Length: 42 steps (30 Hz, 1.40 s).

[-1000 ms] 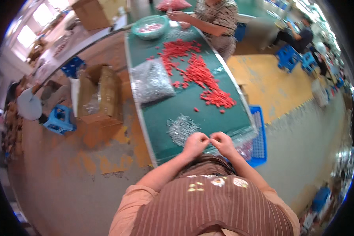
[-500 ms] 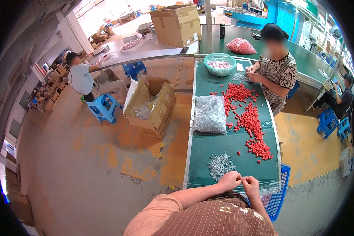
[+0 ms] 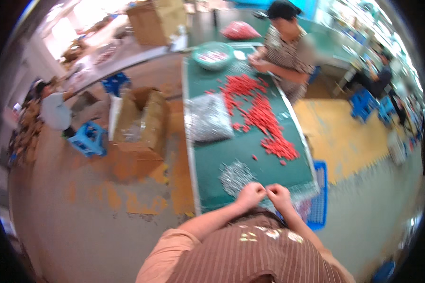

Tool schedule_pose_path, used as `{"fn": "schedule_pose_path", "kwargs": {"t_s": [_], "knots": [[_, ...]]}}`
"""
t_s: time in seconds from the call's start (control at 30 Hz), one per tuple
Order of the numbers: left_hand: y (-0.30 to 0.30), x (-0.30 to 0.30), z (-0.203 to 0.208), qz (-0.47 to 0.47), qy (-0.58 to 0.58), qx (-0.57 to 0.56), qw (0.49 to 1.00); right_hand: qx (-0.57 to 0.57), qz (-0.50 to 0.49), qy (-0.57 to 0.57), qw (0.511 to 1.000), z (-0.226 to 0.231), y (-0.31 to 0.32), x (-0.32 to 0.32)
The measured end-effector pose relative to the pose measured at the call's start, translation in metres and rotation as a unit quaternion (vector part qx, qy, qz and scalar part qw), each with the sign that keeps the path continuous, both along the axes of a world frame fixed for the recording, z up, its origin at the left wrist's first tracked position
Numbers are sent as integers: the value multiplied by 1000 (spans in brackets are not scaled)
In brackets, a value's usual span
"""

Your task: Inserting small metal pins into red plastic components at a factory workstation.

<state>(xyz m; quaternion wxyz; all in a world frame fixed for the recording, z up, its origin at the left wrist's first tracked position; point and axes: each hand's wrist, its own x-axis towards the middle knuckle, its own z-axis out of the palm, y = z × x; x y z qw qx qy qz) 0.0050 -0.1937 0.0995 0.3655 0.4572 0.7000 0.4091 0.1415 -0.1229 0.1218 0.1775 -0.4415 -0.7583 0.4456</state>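
Close together at the near end of the green table (image 3: 212, 162), my left hand (image 3: 251, 193) and my right hand (image 3: 277, 194) are both closed, fingertips pinched and nearly meeting. Whatever lies between the fingers is too small and blurred to make out. Just beyond my left hand is a loose pile of thin silver screws (image 3: 235, 177). Farther off, many small red plastic plugs (image 3: 262, 115) spread in a long heap. To their left lies a clear plastic bag of silver pieces (image 3: 208, 119).
A blue plastic basket (image 3: 319, 207) hangs low at the table's right edge. Across the table a co-worker (image 3: 288, 59) handles small pieces near a green basket (image 3: 214, 56). An open carton (image 3: 141, 123) stands on the floor at left, near a blue stool (image 3: 89, 139).
The whole view has shifted, so the table and my hands appear farther left and higher, with blur. My hands stay pinched close together.
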Motion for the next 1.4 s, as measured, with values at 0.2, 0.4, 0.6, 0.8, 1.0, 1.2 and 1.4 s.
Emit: {"fn": "schedule_pose_path", "kwargs": {"t_s": [0.2, 0.4, 0.6, 0.8, 1.0, 1.2, 1.4], "knots": [[-1, -8, 8, 13, -9, 46, 999, 12, -35, 21, 999, 4, -5, -11], [-6, 0, 22, 39, -11, 47, 998, 66, -46, 3, 997, -2, -7, 0], [-12, 0, 6, 61, -28, 30, 997, 53, 18, 75, 996, -3, -14, -3], [-22, -23, -7, 28, -231, -72, 970, -6, 86, 88, 992, -8, -12, -14], [-30, -49, -4, 76, -137, -99, 983, 82, 126, -50, 987, -24, 19, -37], [-40, -59, 0, 18, 55, -88, 994, 237, 169, -165, 942, -49, 46, -65], [-56, -60, 2, -27, 100, -41, 994, 255, 216, -260, 906, -49, 51, -73]]}}
